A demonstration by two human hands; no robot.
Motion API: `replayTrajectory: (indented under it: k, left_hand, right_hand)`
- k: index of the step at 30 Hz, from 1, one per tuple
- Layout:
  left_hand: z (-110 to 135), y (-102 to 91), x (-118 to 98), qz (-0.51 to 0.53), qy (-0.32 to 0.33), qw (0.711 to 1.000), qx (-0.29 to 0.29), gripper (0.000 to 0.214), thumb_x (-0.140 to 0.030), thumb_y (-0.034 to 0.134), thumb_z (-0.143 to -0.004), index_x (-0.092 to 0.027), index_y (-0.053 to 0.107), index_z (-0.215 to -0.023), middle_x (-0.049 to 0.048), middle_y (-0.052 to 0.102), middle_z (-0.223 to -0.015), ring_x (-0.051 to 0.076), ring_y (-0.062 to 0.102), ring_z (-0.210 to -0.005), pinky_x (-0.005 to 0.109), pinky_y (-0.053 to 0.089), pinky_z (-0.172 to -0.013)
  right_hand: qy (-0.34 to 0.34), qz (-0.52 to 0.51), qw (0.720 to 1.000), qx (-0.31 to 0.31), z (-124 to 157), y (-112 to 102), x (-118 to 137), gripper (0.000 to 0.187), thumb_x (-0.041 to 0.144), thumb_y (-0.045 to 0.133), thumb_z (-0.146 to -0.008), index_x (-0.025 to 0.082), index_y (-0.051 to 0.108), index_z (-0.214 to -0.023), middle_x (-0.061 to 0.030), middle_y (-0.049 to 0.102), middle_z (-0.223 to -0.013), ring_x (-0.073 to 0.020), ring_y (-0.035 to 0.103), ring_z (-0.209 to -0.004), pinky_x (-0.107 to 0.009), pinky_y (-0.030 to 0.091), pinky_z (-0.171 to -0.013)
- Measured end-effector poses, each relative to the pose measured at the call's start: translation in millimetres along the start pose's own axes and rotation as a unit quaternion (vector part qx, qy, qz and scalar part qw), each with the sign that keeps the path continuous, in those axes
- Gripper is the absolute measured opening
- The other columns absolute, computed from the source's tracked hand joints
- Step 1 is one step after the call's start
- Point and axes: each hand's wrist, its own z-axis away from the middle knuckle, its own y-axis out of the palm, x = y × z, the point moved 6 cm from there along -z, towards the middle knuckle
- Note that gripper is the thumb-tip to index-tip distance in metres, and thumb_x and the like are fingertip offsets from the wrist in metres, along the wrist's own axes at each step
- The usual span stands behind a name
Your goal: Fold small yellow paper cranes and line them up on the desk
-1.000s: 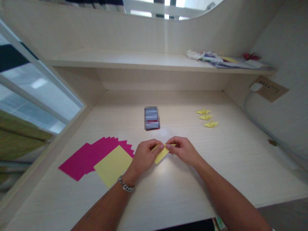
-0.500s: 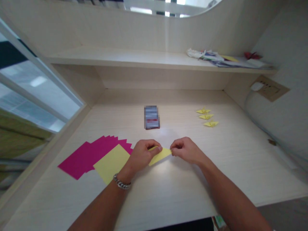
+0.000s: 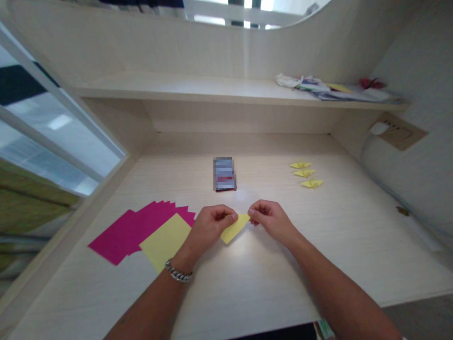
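A small piece of folded yellow paper (image 3: 233,229) is held between my two hands, just over the desk. My left hand (image 3: 212,226) pinches its left part between thumb and fingers; those fingers hide some of it. At the paper's upper right corner, my right hand (image 3: 271,218) is closed in a pinch. A flat yellow sheet (image 3: 164,241) lies beside my left wrist, partly under the forearm. It overlaps a fan of magenta sheets (image 3: 134,231) on the left of the desk.
Three folded yellow paper figures (image 3: 306,174) stand in a row at the back right. A small pixelated box-like object (image 3: 224,174) lies at the back middle. Papers (image 3: 339,89) rest on the shelf (image 3: 177,87). A cable (image 3: 375,177) runs from the wall socket (image 3: 399,131).
The yellow paper has turned slightly, its lower corner now pointing further down. My right hand has shifted a little left and changed its finger position. The whole view has moved slightly.
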Motion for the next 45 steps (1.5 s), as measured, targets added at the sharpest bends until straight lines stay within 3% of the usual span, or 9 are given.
replayTrajectory:
  k: [7,18,23,28,33,36,40,42,45]
  left_hand:
    - [1.5,15.8,-4.8,-0.082,0.050,0.992,0.076,0.019,-0.027,0.054,-0.080,-0.017,0.071,-0.077,0.0023,0.070,-0.072,0.015,0.059,-0.067,0.024,0.043,-0.061]
    - [1.4,7.2,0.6,-0.044,0.015,0.996,0.076,0.016,-0.018,0.053,-0.072,-0.016,0.069,-0.069,0.0009,0.064,-0.059,0.014,0.056,-0.056,0.024,0.042,-0.054]
    - [-0.9,-3.9,-0.5,-0.003,0.004,1.000,0.023,0.011,-0.016,0.056,-0.072,-0.014,0.066,-0.068,0.0006,0.062,-0.057,0.013,0.056,-0.056,0.024,0.042,-0.056]
    - [-0.8,10.5,-7.4,0.021,0.019,0.999,0.029,0.019,-0.030,0.055,-0.080,-0.015,0.068,-0.078,0.0028,0.067,-0.072,0.014,0.058,-0.066,0.026,0.044,-0.062]
    - [0.1,14.9,-2.4,0.026,-0.010,0.999,0.035,0.022,-0.034,0.058,-0.079,-0.014,0.066,-0.072,0.0010,0.063,-0.065,0.013,0.054,-0.060,0.024,0.040,-0.056]
    - [-0.9,8.3,0.8,0.046,-0.027,0.998,0.017,0.022,-0.034,0.060,-0.077,-0.014,0.065,-0.070,0.0011,0.062,-0.063,0.013,0.052,-0.058,0.024,0.037,-0.053]
    - [-1.5,2.6,0.3,0.045,-0.037,0.998,-0.012,0.024,-0.035,0.061,-0.076,-0.014,0.066,-0.069,0.0019,0.063,-0.062,0.013,0.053,-0.057,0.024,0.037,-0.052]
    - [-1.5,2.7,-0.9,0.035,-0.038,0.999,-0.018,0.024,-0.036,0.060,-0.076,-0.014,0.066,-0.068,0.0015,0.062,-0.061,0.013,0.053,-0.057,0.024,0.038,-0.051]
    - [-1.8,4.4,-1.3,0.032,-0.035,0.999,-0.016,0.023,-0.035,0.061,-0.076,-0.014,0.067,-0.067,0.0012,0.063,-0.060,0.013,0.054,-0.057,0.024,0.041,-0.052]
  right_hand:
    - [-0.037,0.171,0.984,0.029,7.4,6.8,12.4,0.016,0.027,0.052,-0.084,0.016,0.062,-0.076,-0.0002,0.059,-0.068,-0.0113,0.051,-0.063,-0.023,0.037,-0.057]
    - [0.025,0.058,0.998,-0.005,-0.4,-29.7,0.4,0.021,0.034,0.059,-0.078,0.015,0.059,-0.069,0.0007,0.056,-0.057,-0.0113,0.049,-0.053,-0.024,0.038,-0.053]
    - [0.024,0.015,0.996,-0.085,-0.7,-53.2,-1.4,0.025,0.039,0.062,-0.075,0.015,0.059,-0.068,0.0014,0.055,-0.054,-0.0103,0.047,-0.050,-0.024,0.036,-0.051]
    - [0.047,0.002,0.997,-0.059,-1.6,-34.1,-4.8,0.028,0.041,0.066,-0.073,0.014,0.062,-0.069,-0.0001,0.058,-0.055,-0.0107,0.050,-0.050,-0.025,0.040,-0.052]
    - [0.095,-0.067,0.992,-0.052,-0.8,-22.9,-7.9,0.032,0.043,0.073,-0.065,0.013,0.065,-0.071,-0.0026,0.062,-0.059,-0.0110,0.053,-0.051,-0.026,0.044,-0.054]
    - [0.111,-0.101,0.985,-0.089,-0.2,-31.8,-8.7,0.033,0.044,0.074,-0.064,0.013,0.063,-0.069,-0.0038,0.062,-0.062,-0.0106,0.053,-0.053,-0.024,0.043,-0.052]
    - [0.041,-0.058,0.987,-0.147,0.3,-37.2,1.3,0.030,0.045,0.067,-0.071,0.016,0.060,-0.076,-0.0036,0.063,-0.070,-0.0125,0.056,-0.061,-0.023,0.044,-0.053]
    - [0.020,-0.059,0.990,-0.126,-0.2,-27.6,4.3,0.028,0.043,0.067,-0.072,0.018,0.058,-0.081,-0.0023,0.063,-0.072,-0.0136,0.058,-0.065,-0.024,0.045,-0.054]
    - [0.066,-0.138,0.985,-0.085,-0.6,-11.5,-1.2,0.032,0.038,0.072,-0.066,0.019,0.053,-0.083,0.0021,0.060,-0.064,-0.0125,0.058,-0.058,-0.024,0.044,-0.053]
